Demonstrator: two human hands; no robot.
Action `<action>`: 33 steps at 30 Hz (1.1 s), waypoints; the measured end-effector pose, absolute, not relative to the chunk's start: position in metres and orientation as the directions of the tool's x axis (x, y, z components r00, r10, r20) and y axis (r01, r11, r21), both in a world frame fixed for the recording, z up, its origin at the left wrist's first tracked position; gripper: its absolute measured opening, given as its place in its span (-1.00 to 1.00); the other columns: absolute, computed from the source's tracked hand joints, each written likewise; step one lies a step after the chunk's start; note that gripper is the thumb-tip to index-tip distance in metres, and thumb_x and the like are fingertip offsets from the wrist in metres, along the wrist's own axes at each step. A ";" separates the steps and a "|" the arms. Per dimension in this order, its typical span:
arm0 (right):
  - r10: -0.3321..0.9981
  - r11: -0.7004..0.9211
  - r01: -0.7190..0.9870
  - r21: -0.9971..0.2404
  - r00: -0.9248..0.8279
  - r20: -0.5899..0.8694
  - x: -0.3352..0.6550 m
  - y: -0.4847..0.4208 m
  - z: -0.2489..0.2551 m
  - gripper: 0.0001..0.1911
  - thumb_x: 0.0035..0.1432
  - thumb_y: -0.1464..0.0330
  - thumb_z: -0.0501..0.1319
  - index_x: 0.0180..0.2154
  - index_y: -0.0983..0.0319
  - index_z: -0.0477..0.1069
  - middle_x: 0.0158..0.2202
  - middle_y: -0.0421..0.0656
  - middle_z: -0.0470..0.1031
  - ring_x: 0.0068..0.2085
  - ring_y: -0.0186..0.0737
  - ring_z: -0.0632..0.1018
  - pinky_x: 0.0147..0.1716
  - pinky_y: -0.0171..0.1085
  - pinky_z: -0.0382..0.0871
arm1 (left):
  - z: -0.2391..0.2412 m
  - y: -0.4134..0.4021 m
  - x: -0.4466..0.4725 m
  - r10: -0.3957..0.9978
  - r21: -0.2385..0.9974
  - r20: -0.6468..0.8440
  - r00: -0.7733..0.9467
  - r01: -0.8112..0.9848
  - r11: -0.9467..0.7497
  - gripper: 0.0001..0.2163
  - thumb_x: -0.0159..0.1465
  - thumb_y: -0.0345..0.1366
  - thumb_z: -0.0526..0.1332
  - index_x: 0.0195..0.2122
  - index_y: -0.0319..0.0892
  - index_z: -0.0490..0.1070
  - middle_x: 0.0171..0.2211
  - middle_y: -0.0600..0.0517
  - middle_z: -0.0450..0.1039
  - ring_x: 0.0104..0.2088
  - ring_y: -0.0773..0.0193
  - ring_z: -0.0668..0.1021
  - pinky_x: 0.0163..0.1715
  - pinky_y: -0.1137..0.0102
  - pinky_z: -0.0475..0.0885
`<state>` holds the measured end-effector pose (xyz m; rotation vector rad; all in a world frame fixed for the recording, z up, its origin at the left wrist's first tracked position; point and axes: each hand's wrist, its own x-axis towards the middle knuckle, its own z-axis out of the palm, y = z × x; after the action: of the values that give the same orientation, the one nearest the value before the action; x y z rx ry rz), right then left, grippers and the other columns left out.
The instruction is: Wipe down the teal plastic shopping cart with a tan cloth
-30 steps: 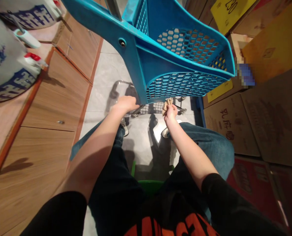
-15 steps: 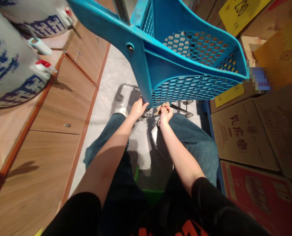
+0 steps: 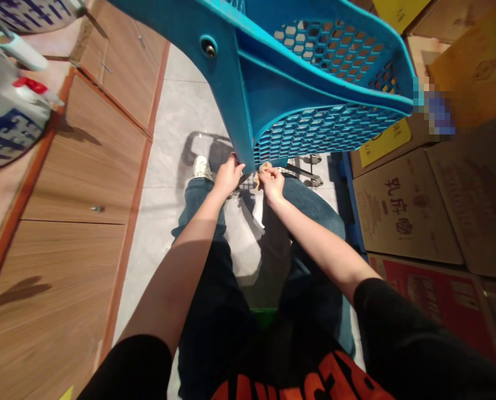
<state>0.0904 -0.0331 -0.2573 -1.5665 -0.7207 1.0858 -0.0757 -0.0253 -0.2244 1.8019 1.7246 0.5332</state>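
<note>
A blue plastic shopping cart (image 3: 227, 83) with honeycomb-mesh sides stands in front of me, its lower corner between my hands. My left hand (image 3: 228, 176) is closed on the bottom end of the cart's slanted side post, thumb in front and fingers partly hidden behind. In my right hand (image 3: 273, 186), fingers pinch a crumpled beige cloth (image 3: 265, 167) against the underside edge of the basket, just right of the post. The cart's dark lower frame and casters (image 3: 315, 180) show beyond my knees.
Wooden cabinets (image 3: 77, 178) line the left side, topped by white-and-blue jars (image 3: 14, 122) with red-handled taps. Stacked cardboard boxes (image 3: 406, 211) rise close on the right, with yellow price signs (image 3: 385, 144). Grey floor tiles (image 3: 181, 111) and a green seat edge (image 3: 264, 316) show below.
My view has shifted, and the cart appears slightly higher and further left. My right hand has moved left with the cloth, closer to the post. My left hand keeps its hold.
</note>
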 end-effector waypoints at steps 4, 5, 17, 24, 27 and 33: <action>0.861 -0.402 -0.130 -0.907 0.284 -0.422 0.094 -0.021 -0.258 -0.74 -0.05 0.51 0.41 -0.40 0.15 0.36 -0.48 -0.39 0.44 -0.38 -0.31 0.53 -0.19 -0.29 0.59 | -0.209 -0.017 -0.076 0.984 0.583 -0.146 0.097 0.813 0.007 -0.51 0.54 -0.35 0.17 0.46 -0.35 0.29 0.17 -0.36 0.67 0.25 -0.11 0.68 0.23 0.18 0.55; 0.838 -0.418 -0.174 -0.892 0.305 -0.453 0.100 -0.016 -0.258 -0.73 -0.03 0.52 0.40 -0.39 0.14 0.34 -0.49 -0.40 0.43 -0.41 -0.31 0.52 -0.23 -0.30 0.59 | -0.208 -0.015 -0.076 0.984 0.577 -0.145 0.102 0.817 0.000 -0.51 0.54 -0.35 0.16 0.46 -0.36 0.30 0.19 -0.36 0.66 0.25 -0.10 0.68 0.23 0.20 0.54; 0.906 -0.297 -0.138 -0.945 0.272 -0.325 0.098 -0.017 -0.265 -0.75 0.00 0.53 0.44 -0.37 0.17 0.41 -0.40 -0.36 0.49 -0.29 -0.34 0.54 -0.09 -0.34 0.59 | -0.218 -0.011 -0.064 0.992 0.400 -0.097 0.080 0.916 -0.035 -0.51 0.60 -0.20 0.06 0.45 -0.34 0.28 0.09 -0.37 0.67 0.15 -0.13 0.70 0.19 0.21 0.53; 0.751 -0.284 -0.261 -0.922 0.538 -0.384 0.120 -0.002 -0.262 -0.76 0.12 0.52 0.30 -0.33 0.12 0.28 -0.36 -0.36 0.43 -0.32 -0.38 0.53 -0.13 -0.36 0.54 | -0.229 -0.014 -0.066 0.997 0.410 -0.011 0.072 0.910 -0.062 -0.54 0.57 -0.19 0.04 0.38 -0.33 0.34 -0.03 -0.34 0.69 0.01 -0.11 0.73 0.10 0.24 0.56; 0.886 -0.238 -0.121 -0.964 0.379 -0.267 0.110 -0.012 -0.260 -0.76 0.04 0.54 0.39 -0.36 0.17 0.38 -0.35 -0.34 0.48 -0.26 -0.34 0.54 -0.06 -0.35 0.53 | -0.227 -0.014 -0.064 0.999 0.399 -0.023 0.045 0.916 -0.032 -0.55 0.56 -0.21 0.04 0.37 -0.35 0.34 -0.04 -0.35 0.69 0.01 -0.12 0.73 0.11 0.21 0.56; 0.838 -0.229 -0.137 -0.964 0.476 -0.266 0.118 -0.008 -0.260 -0.80 0.13 0.51 0.36 -0.30 0.16 0.38 -0.30 -0.32 0.51 -0.21 -0.33 0.57 -0.01 -0.33 0.56 | -0.227 -0.013 -0.065 0.999 0.404 -0.038 0.036 0.915 -0.017 -0.57 0.55 -0.21 0.05 0.33 -0.32 0.35 -0.03 -0.35 0.69 0.01 -0.15 0.74 0.10 0.18 0.58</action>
<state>0.1178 -0.0084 -0.2596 -1.5362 -0.6346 1.0267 -0.0649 -0.0132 -0.2266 2.0020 1.9471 0.3713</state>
